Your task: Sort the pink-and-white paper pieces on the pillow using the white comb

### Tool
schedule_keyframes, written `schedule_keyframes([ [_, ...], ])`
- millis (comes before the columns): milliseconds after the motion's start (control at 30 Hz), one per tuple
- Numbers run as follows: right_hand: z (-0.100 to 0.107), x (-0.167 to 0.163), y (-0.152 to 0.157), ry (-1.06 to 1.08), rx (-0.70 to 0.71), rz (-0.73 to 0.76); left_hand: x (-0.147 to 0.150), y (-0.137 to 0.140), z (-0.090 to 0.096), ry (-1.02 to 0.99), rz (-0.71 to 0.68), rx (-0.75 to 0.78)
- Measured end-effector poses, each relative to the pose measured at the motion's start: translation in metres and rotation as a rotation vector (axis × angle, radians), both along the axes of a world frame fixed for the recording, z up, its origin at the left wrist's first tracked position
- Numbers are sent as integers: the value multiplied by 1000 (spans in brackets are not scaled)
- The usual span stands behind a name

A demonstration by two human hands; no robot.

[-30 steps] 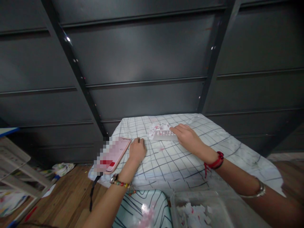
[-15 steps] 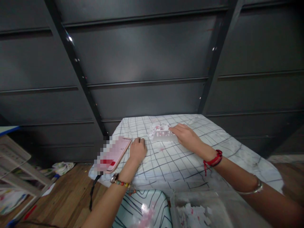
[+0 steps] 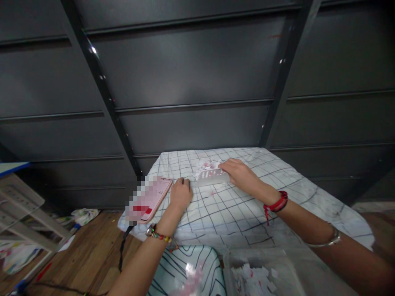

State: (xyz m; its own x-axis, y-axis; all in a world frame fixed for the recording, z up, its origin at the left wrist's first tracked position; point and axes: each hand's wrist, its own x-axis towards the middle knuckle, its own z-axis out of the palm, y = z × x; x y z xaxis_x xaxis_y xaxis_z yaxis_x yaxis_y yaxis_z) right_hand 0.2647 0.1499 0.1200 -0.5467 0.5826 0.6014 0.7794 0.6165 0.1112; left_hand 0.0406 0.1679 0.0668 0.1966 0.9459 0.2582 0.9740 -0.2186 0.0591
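My right hand (image 3: 239, 174) pinches the right end of a white slotted plastic piece (image 3: 211, 179), perhaps a small tray or rack. That piece stands tilted on the checked cloth, its slots showing along the upper part. Just behind it lies a heap of small white and pink paper scraps (image 3: 207, 165). My left hand (image 3: 181, 193) rests palm down on the cloth with nothing visible in it, its fingertips partly hidden. Beside it on the left is a pink-edged phone (image 3: 159, 191), partly blurred out. A faint pink bit (image 3: 211, 193) sits on the cloth in front of the white piece.
The white checked cloth (image 3: 240, 218) covers the table. Nearest me are a clear plastic box (image 3: 293, 267) holding paper scraps (image 3: 254, 279) and a patterned cushion-like surface (image 3: 173, 265) with a clear-and-pink plastic bag (image 3: 191, 281). A dark panelled wall (image 3: 191, 70) stands behind; a shelf (image 3: 27, 209) is left.
The white slotted piece has tilted slightly in my right hand, so more of its face shows. My left hand stays resting beside the phone. The view has shifted a little.
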Motion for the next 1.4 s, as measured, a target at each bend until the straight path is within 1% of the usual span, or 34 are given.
schedule_keyframes([
  [167, -1, -10, -1, 4, 28, -36, 0, 0, 0, -25, 1, -4],
  [267, 1, -13, -6, -54, -2, -62, 0, -1, 1, -26, -6, -5],
  [367, 5, -9, -16, -81, -17, -62, -1, -2, 2, -18, -13, -10],
  [533, 13, -1, -28, -53, 82, -76, -1, -2, 2, -18, -25, -13],
  [667, 14, -3, -33, -83, 156, -127, -2, -1, 0, -27, -26, -2],
  [767, 14, -2, -41, -63, 202, -158, -3, -1, 0, -13, -39, -2],
  [833, 13, 2, -47, -23, 207, -183, -3, -1, 0, 4, -49, -6],
  [933, 12, 12, -55, 2, 167, -257, -5, 0, -1, 23, -71, -31],
  [1033, 11, 25, -51, -34, 108, -326, -8, 2, -3, 32, -93, -61],
  [1200, 14, 46, -25, -131, 19, -377, -15, -1, -6, 40, -130, -127],
  [1300, 16, 51, -15, -134, 23, -347, -21, -12, -4, 30, -162, -151],
  [1400, 14, 49, -18, -80, 55, -282, -27, -26, 0, 35, -174, -184],
])
